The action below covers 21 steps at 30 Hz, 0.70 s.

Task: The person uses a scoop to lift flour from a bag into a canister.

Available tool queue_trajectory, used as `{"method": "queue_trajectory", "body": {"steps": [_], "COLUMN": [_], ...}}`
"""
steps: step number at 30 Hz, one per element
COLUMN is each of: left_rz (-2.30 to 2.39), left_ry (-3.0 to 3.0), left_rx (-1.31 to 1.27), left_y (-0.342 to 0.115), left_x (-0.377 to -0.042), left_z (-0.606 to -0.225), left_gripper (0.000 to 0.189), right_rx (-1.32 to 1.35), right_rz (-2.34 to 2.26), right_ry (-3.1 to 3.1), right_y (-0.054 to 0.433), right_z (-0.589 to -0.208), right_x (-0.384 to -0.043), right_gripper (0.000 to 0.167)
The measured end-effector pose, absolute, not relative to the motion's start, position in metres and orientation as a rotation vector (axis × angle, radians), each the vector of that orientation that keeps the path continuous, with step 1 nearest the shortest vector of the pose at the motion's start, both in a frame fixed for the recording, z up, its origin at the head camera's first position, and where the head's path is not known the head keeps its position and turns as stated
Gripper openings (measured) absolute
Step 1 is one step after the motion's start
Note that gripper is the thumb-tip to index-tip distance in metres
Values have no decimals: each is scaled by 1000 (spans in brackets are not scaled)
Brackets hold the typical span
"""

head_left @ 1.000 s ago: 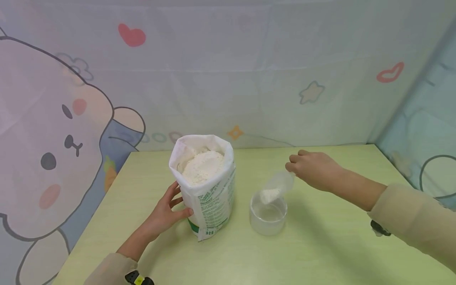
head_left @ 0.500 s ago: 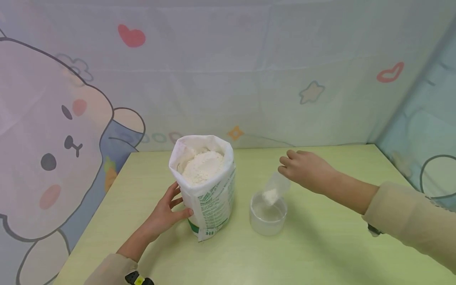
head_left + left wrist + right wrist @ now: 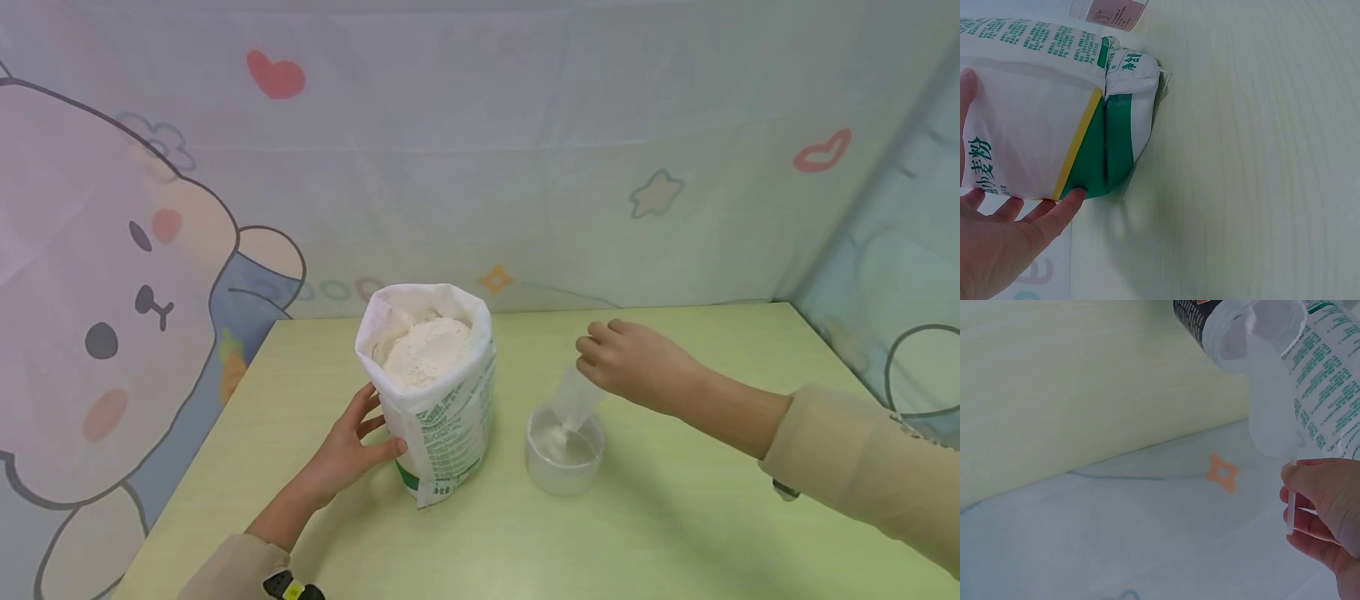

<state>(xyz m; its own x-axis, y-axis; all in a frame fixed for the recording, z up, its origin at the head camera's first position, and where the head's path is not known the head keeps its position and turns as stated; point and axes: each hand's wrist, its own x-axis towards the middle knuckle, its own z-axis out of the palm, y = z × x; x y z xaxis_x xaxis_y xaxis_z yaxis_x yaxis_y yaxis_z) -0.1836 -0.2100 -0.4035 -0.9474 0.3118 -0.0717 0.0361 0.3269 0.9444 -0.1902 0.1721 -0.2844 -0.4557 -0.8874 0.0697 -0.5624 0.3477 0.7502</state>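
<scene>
Under everything I have the pale green, smooth-topped worktop (image 3: 525, 550). On it stands the tall white bag with green print (image 3: 457, 442), mouth open; my left grip (image 3: 348, 458) is wrapped against its side, thumb on one face and fingers on another. Light steadying should do, as a squeeze could push the contents up. Near the bag, not touching it, sits the squat, clear round tub (image 3: 562, 477); no hand steadies it, so I'd best not knock its rim. My right grip (image 3: 633, 362) is clamped on the thin handle of the translucent white plastic scoop (image 3: 576, 396), tipped down with its end at the tub's mouth. I'd tilt low and slowly over the middle, so that the fine white powder (image 3: 553, 442) doesn't puff out.
</scene>
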Motion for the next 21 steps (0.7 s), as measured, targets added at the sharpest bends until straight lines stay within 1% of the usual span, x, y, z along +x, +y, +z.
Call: {"method": "queue_trajectory", "body": {"steps": [14,21], "left_rz": [1671,1661], "left_ry": [2358,2362], "left_rx": [302,309], "left_y": [-212,-211], "left_x": [-186,-186], "left_z": [-408,-407], "left_gripper": [90,90], "right_rx": [1278,1268], "right_rz": [-993,-961], "right_ry": [-1972,-2040], "right_y": [169,171], "right_z": [-286,-285], "right_x": [-190,-190], "right_gripper": [27,31]}}
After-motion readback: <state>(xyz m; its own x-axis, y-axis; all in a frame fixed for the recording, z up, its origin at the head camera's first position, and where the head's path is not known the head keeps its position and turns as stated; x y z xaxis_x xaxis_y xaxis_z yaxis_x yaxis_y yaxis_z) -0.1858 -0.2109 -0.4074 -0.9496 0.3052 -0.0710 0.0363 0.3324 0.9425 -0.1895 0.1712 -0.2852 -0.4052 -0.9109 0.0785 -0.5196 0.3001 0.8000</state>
